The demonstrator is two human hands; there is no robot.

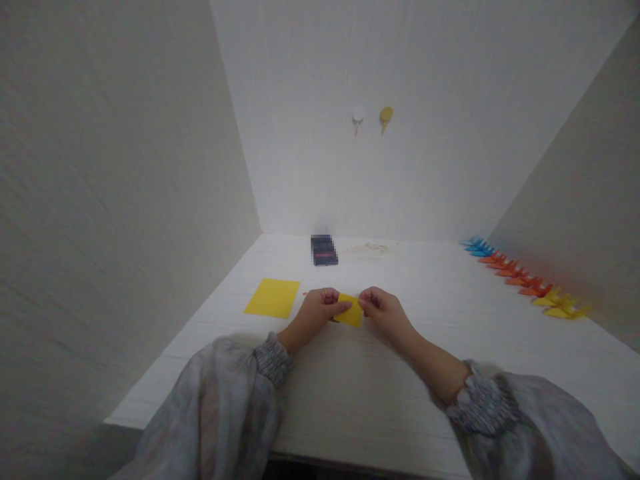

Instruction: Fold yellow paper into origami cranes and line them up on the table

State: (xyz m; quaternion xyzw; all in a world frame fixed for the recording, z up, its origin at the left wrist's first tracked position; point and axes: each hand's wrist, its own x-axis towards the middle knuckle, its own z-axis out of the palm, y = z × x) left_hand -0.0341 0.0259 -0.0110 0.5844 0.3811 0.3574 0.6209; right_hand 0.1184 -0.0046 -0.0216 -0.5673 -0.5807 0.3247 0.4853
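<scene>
A small folded piece of yellow paper [351, 316] is held between both hands, just above the white table. My left hand [320, 308] pinches its left side, with the thumb lying across the front of the paper. At the upper right corner of the paper, the thumb and fingers of my right hand [381, 310] are closed together. A larger square yellow sheet [273, 298] lies flat on the table to the left of my left hand. The fingers behind the folded paper are partly hidden.
The white table [320, 400] meets walls at the left, back and right. Folded paper figures in blue [479, 247], red-orange [515, 272] and yellow [559, 303] line the right side. A dark blurred rectangular object [324, 251] lies at the back. Two hooks, white [358, 115] and yellow [387, 115], hang on the wall.
</scene>
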